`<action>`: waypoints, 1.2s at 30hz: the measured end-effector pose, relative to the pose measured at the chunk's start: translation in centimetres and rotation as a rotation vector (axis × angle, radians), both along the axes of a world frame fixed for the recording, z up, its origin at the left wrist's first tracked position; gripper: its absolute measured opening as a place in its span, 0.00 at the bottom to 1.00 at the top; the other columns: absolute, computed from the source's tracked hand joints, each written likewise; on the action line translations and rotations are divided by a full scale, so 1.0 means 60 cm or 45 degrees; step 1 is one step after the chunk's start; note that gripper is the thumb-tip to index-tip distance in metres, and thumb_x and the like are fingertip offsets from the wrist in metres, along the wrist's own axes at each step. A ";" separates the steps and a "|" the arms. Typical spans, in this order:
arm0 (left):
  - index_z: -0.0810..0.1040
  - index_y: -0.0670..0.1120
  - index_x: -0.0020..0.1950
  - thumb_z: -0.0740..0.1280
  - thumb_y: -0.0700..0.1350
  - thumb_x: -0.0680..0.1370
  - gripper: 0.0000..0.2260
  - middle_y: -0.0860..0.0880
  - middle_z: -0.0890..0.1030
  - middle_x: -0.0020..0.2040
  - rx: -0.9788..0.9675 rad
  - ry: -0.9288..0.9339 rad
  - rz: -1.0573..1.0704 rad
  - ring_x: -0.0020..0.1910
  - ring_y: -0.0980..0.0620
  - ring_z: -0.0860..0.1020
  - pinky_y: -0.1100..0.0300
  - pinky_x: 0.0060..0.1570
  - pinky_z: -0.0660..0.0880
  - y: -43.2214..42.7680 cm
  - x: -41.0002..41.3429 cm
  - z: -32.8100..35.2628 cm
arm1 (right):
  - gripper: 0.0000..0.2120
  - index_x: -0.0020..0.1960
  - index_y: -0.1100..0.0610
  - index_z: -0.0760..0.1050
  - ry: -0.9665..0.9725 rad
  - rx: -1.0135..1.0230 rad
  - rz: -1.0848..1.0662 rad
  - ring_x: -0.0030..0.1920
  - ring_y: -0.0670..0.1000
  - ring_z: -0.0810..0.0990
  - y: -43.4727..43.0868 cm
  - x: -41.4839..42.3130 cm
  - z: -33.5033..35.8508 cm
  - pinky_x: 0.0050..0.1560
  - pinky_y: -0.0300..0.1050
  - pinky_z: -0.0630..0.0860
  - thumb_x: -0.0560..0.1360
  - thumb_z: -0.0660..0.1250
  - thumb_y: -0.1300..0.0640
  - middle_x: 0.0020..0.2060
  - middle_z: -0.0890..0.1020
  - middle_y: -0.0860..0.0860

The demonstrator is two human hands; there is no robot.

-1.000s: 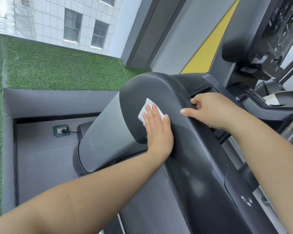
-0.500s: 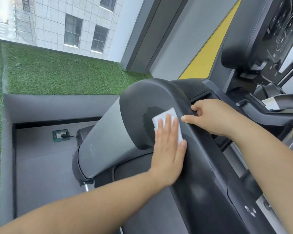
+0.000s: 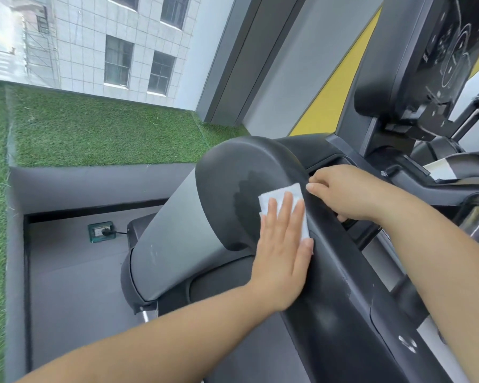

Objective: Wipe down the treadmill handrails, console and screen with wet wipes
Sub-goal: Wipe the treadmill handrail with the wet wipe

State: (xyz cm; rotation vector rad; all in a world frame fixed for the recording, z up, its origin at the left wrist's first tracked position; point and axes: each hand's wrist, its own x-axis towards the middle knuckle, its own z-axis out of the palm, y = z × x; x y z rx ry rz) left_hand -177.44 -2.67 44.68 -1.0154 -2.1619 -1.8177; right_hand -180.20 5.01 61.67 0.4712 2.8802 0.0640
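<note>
The left hand lies flat, all 4 fingers straight and close together, and presses a white wipe against the outer side of the black handrail. It grips nothing; the palm and fingers pin the wipe to the plastic. The upper edge and 1 corner of the wipe show beyond the fingertips, near the rounded front end of the handrail.

Just beside the wipe, on the same side of the handrail, a darker damp patch marks what looks already wiped. The paler, dusty-looking plastic around it reads as untouched.

The right hand sits on top of the handrail, close to the wipe but apart from it. Its fingers curl over the far edge and the thumb rests on the near side, so it grips the handrail, probably to steady the body.

Past the handrail's far edge stand the console and, above it, the dark screen. Below the handrail's front end a grey post slopes down to the floor, with a wall socket and a strip of green turf further off.

The step in hand looks like the 1st of 3: the handrails, with the console and screen yet to come. The next move probably calls for firm, even pressure as the flat hand slides the wipe over the dry parts of the rounded end, and care that the wipe does not bunch up or slip from under the fingers.
</note>
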 end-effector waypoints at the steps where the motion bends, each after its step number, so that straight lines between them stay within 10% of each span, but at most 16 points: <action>1: 0.39 0.49 0.74 0.39 0.60 0.80 0.27 0.58 0.36 0.74 -0.011 0.054 -0.022 0.73 0.58 0.30 0.60 0.71 0.31 -0.003 0.002 -0.009 | 0.13 0.40 0.49 0.70 0.009 -0.047 -0.016 0.37 0.55 0.81 0.001 0.000 0.000 0.42 0.46 0.76 0.81 0.55 0.48 0.37 0.77 0.51; 8: 0.40 0.51 0.77 0.46 0.49 0.84 0.23 0.56 0.36 0.76 -0.103 -0.358 0.063 0.72 0.58 0.31 0.57 0.73 0.34 0.001 -0.097 0.041 | 0.19 0.49 0.59 0.76 0.059 -0.347 -0.121 0.40 0.55 0.83 0.023 0.004 -0.002 0.52 0.57 0.79 0.80 0.54 0.46 0.44 0.81 0.57; 16: 0.37 0.51 0.74 0.41 0.61 0.80 0.27 0.61 0.34 0.72 -0.169 0.036 -0.060 0.71 0.60 0.28 0.63 0.70 0.30 -0.017 -0.042 0.017 | 0.22 0.75 0.51 0.61 0.307 -0.511 -0.024 0.52 0.50 0.77 0.026 0.062 -0.004 0.58 0.49 0.74 0.82 0.54 0.50 0.50 0.79 0.49; 20: 0.43 0.50 0.78 0.47 0.48 0.84 0.23 0.55 0.39 0.77 -0.187 -0.317 0.037 0.75 0.54 0.35 0.59 0.71 0.35 -0.004 -0.126 0.066 | 0.20 0.73 0.46 0.63 0.450 -0.363 0.114 0.55 0.41 0.72 0.030 0.129 -0.008 0.53 0.36 0.64 0.81 0.55 0.51 0.59 0.74 0.41; 27: 0.53 0.55 0.74 0.41 0.59 0.78 0.26 0.66 0.42 0.71 -0.143 0.166 -0.031 0.70 0.65 0.32 0.65 0.71 0.34 -0.010 -0.038 0.036 | 0.17 0.67 0.47 0.70 0.533 -0.105 0.164 0.64 0.46 0.68 0.071 0.170 -0.025 0.64 0.45 0.64 0.80 0.57 0.50 0.59 0.76 0.43; 36: 0.68 0.42 0.70 0.47 0.50 0.81 0.22 0.45 0.64 0.72 -0.252 0.190 0.189 0.74 0.46 0.52 0.60 0.71 0.42 0.009 -0.132 0.065 | 0.16 0.64 0.53 0.74 0.598 0.046 0.039 0.63 0.53 0.70 0.148 0.193 -0.032 0.62 0.46 0.63 0.79 0.57 0.50 0.61 0.77 0.49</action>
